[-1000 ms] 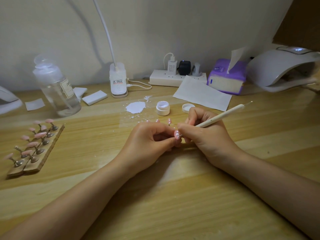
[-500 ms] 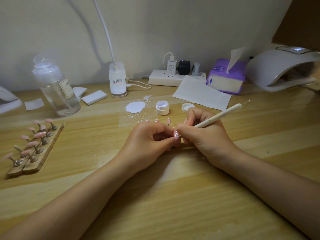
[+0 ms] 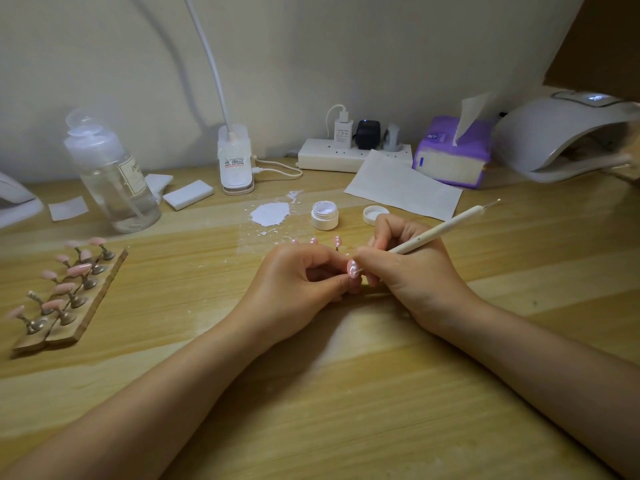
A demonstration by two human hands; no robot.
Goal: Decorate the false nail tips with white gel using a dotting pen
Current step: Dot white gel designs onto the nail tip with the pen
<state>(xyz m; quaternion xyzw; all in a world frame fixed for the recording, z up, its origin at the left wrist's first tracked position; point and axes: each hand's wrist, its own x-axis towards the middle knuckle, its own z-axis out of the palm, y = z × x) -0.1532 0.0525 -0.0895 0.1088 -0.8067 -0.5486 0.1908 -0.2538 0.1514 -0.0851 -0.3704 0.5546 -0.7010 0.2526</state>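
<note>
My left hand (image 3: 294, 289) pinches a pink false nail tip (image 3: 352, 268) at the middle of the wooden desk. My right hand (image 3: 412, 271) grips a white dotting pen (image 3: 443, 228), and its lower point touches that tip. White dots show on the tip. A few more pink tips on stands (image 3: 337, 241) rise just behind my fingers. An open white gel jar (image 3: 324, 215) stands beyond them, its lid (image 3: 374, 214) to the right, and a blob of white gel (image 3: 270, 214) lies on the desk to the left.
A wooden holder (image 3: 69, 327) with several pink tips sits at the left. Behind it stands a clear pump bottle (image 3: 110, 174). At the back are a lamp base (image 3: 235, 164), power strip (image 3: 346, 157), paper sheet (image 3: 401, 185), purple tissue pack (image 3: 450, 154) and nail curing lamp (image 3: 561, 136).
Both hands stay in place on the nail tip; the pen's upper end has tilted very slightly. Nothing else has moved.
</note>
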